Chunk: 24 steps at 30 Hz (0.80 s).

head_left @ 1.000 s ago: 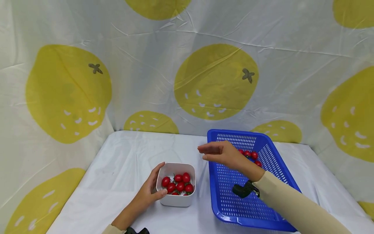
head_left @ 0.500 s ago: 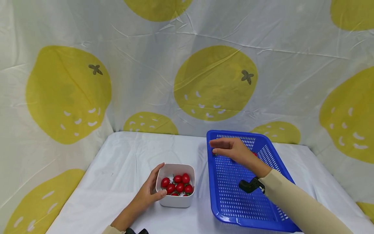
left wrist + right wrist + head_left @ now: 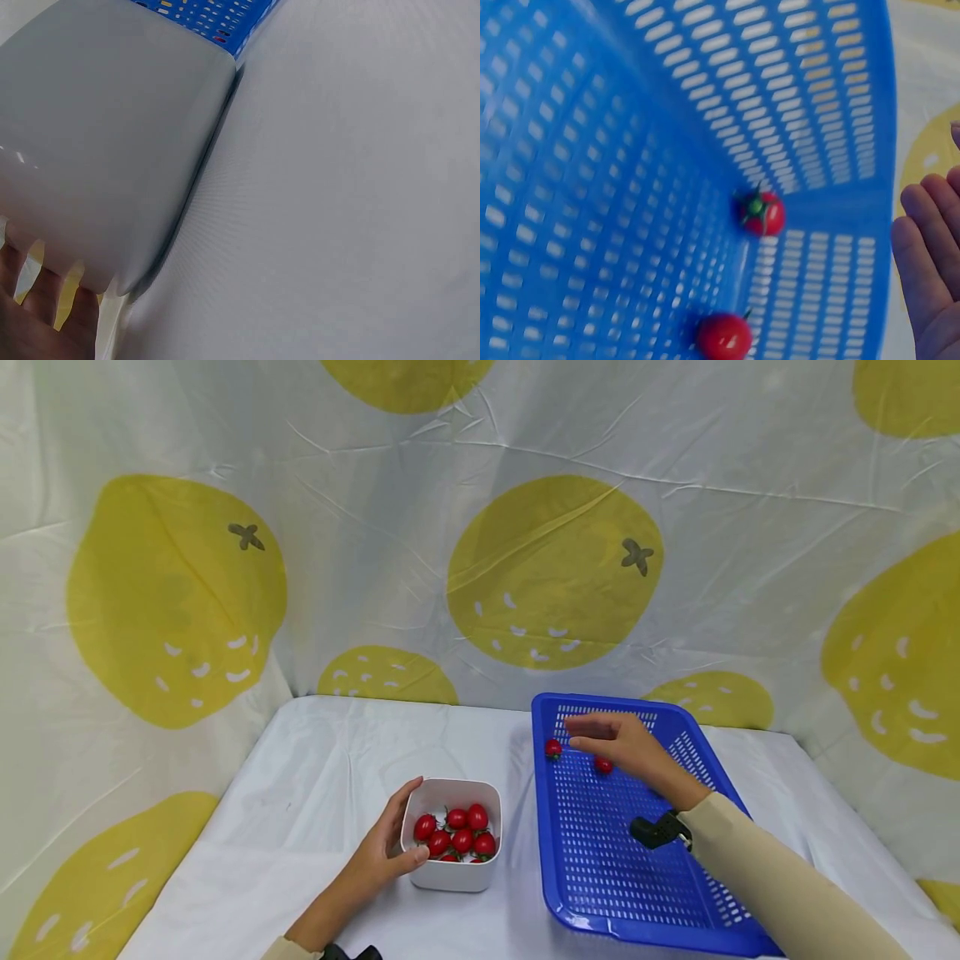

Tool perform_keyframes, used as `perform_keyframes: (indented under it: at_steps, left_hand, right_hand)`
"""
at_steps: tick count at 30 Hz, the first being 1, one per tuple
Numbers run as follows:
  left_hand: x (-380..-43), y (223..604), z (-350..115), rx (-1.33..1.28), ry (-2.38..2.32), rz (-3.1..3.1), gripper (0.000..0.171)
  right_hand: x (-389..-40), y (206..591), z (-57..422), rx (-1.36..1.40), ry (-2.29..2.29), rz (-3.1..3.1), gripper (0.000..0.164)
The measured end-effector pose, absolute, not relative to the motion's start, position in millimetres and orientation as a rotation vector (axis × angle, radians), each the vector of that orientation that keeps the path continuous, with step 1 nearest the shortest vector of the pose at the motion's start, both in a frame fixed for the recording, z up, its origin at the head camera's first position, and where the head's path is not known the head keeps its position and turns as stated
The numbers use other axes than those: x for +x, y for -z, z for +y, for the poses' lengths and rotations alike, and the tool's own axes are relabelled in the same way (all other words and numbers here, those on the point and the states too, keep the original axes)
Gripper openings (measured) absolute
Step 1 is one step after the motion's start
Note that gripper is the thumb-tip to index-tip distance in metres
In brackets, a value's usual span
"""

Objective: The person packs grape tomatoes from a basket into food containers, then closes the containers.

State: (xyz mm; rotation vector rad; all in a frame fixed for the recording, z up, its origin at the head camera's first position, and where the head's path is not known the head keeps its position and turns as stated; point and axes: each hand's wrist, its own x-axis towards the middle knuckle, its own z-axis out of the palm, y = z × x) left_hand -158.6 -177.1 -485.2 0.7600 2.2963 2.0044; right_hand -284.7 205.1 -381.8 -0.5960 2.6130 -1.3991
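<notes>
Right grip point(image 3: 621, 745) over the basket point(image 3: 552, 860), fingers and thumb apart.
I see two tomatoes point(image 3: 553, 749) below it, one farther left (left grip point(image 3: 384, 842), farther off, is clamped on the box point(image 3: 450, 877)).

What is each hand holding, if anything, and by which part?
The left hand holds the white container by its left side, thumb near the rim; the right hand holds nothing visible.

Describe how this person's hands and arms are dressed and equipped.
The right hand is gloveless; a long, plain beige sleeve ends near the wrist, where a chunky black device is worn. The left hand is gloveless too; only a bit of beige cuff and part of another black gadget show. I can make out no cables or lettering.
</notes>
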Motion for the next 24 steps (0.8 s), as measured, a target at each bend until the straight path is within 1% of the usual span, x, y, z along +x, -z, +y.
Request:
perform_keyframes:
  at_steps: [7,14,24]
  left_hand:
    - [-158.8,483.6,-176.0,0.76,-1.997,2.308,0.078]
    - [-159.7,486.7,-176.5,0.76,-1.998,2.303,0.079]
    - [-159.9,487.4,-178.0,0.762,-2.002,2.289,0.079]
  right_hand:
    - [-291.5,390.4,220.1,-0.521,1.314,2.707,0.05]
    - [-295.0,395.7,230.8,-0.546,1.259,2.747,0.049]
    - [-300.0,405.1,236.7,-0.507,1.169,2.792,0.038]
